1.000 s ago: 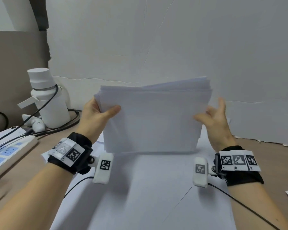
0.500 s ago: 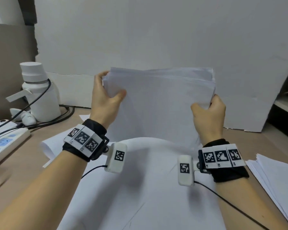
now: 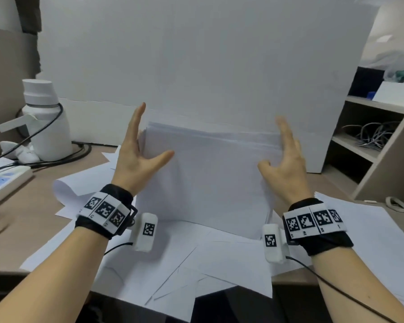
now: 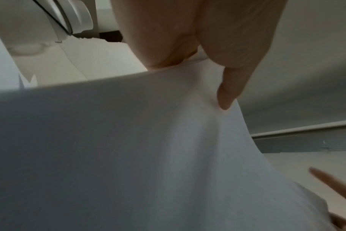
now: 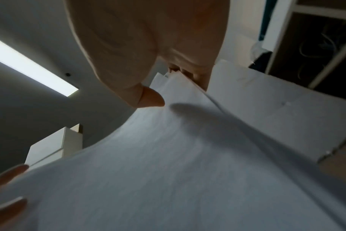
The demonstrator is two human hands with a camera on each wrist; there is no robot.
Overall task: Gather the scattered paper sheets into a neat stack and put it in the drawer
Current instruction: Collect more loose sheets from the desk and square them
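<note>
A thick stack of white sheets (image 3: 210, 178) stands upright on its lower edge, on loose sheets (image 3: 196, 264) spread over the desk. My left hand (image 3: 147, 145) flanks the stack's left edge with fingers straight up and the thumb lying across the front. My right hand (image 3: 282, 157) flanks the right edge the same way, fingers straight. In the left wrist view the stack (image 4: 128, 156) fills the frame and my thumb (image 4: 227, 93) touches its face. In the right wrist view the sheets' edges (image 5: 188, 171) are slightly fanned near my thumb (image 5: 148, 96). No drawer shows.
A tall white board (image 3: 196, 66) stands right behind the stack. A white bottle (image 3: 44, 122), cables and a power strip (image 3: 2, 180) sit at the left. A second pile of sheets (image 3: 371, 229) lies at the right, below a shelf unit (image 3: 371, 141). The desk's front edge is near.
The stack has come down from mid-air and now stands on the desk. Both hands have loosened from a curled grip on its sides to straight fingers alongside it.
</note>
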